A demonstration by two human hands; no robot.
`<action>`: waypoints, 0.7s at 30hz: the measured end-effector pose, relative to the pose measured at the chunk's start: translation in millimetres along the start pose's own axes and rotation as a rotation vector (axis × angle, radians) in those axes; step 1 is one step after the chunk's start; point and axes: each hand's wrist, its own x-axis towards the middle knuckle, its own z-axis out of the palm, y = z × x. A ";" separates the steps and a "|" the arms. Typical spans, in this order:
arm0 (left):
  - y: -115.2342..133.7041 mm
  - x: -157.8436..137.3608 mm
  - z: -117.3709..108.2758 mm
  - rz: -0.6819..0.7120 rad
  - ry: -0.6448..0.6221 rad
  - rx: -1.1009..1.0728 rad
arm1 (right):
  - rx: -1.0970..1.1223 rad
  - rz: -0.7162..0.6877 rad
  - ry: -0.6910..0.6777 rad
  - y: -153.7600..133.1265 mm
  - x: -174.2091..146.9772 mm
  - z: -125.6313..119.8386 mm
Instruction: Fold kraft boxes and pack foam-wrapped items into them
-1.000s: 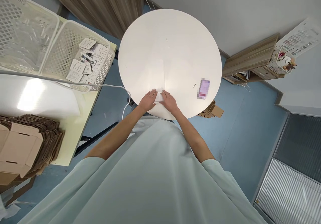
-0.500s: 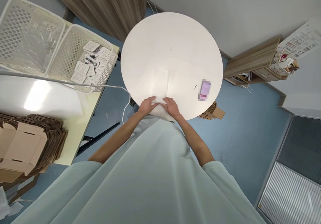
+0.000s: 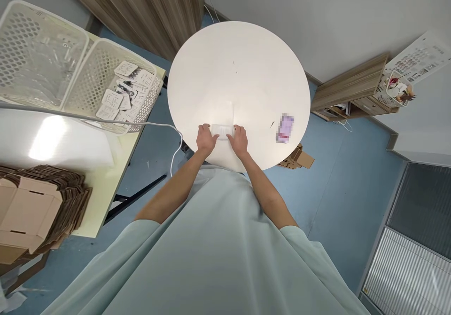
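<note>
On the round white table (image 3: 268, 61) lies a thin, whitish sheet (image 3: 222, 113), hard to tell from the tabletop. Its near end is doubled over or rolled into a small pale bundle (image 3: 222, 131); whether anything is inside I cannot make out. My left hand (image 3: 206, 137) grips the bundle's left end, thumb on the near side and fingers curled beyond. At the right end my right hand (image 3: 238, 139) pinches it the same way. Both hands press close to the tabletop.
A blurred-out purple item (image 3: 285, 128) lies on the table's right side. On the left bench stand perforated baskets, one with printed cards (image 3: 121, 94), and stacked flat cardboard boxes (image 3: 33, 207). A white cable (image 3: 155, 124) hangs toward the table's left edge.
Both hands have moved away from my body along the sheet. The folded bundle between them is wider to view, and less of the flat sheet shows beyond it.
</note>
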 end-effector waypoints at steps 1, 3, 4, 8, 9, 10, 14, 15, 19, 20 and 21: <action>3.3 0.0 0.0 0.055 0.005 0.007 | -0.025 -0.059 -0.001 -1.8 0.9 -0.5; 9.8 0.2 -0.6 0.199 -0.046 0.022 | -0.070 -0.188 -0.033 -4.3 1.9 -1.5; 12.6 0.4 -0.9 0.267 -0.081 0.025 | -0.084 -0.240 -0.058 -4.6 2.0 -1.9; 16.1 1.5 -2.0 0.401 -0.171 0.044 | -0.104 -0.325 -0.132 0.2 0.0 -2.8; 15.0 1.2 -2.2 0.409 -0.187 0.056 | -0.108 -0.336 -0.142 2.3 -1.4 -2.7; 13.3 0.2 -2.3 0.412 -0.201 0.067 | -0.115 -0.348 -0.151 4.6 -3.4 -2.5; 0.2 -14.8 -2.1 0.424 -0.236 0.069 | -0.159 -0.382 -0.187 13.2 -19.9 1.7; -4.4 -21.7 -2.1 0.438 -0.243 0.061 | -0.170 -0.386 -0.193 15.5 -26.6 3.6; -25.0 -54.4 -4.0 0.513 -0.298 0.072 | -0.191 -0.431 -0.214 26.8 -57.6 12.5; -29.5 -61.3 -5.2 0.516 -0.318 0.083 | -0.188 -0.439 -0.219 29.8 -64.4 14.0; -33.3 -66.6 -6.4 0.518 -0.346 0.092 | -0.183 -0.444 -0.224 32.5 -70.0 14.8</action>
